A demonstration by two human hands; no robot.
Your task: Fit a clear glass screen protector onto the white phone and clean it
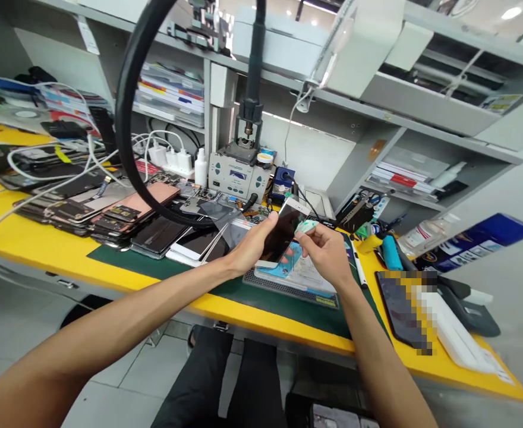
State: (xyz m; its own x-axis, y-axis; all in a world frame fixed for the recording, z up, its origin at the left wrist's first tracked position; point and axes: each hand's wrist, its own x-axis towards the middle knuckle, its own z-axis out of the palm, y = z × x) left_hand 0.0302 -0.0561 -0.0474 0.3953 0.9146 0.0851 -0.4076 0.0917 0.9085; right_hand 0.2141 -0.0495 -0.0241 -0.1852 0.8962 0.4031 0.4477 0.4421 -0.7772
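A white-framed smartphone point(283, 230) with a dark screen is tilted up above the bench, gripped along its left edge by my left hand point(249, 245). Against the phone's right side, my right hand point(328, 252) pinches a small white and green piece point(306, 226); its kind is hard to make out. The fingers of my right hand show reflected in the screen. Beneath both hands lies a blue and white packet or sheet point(308, 270) on a grey mesh-edged pad point(288, 291). More phones point(197, 244) lie to the left of my left hand.
A green mat point(226, 289) covers part of the yellow bench point(172, 282). A thick black hose point(123, 119) loops over the left side. Behind stands a grey rework station point(237, 178). Stacked phone parts point(128, 208) crowd the left; a dark phone point(399, 306) lies right.
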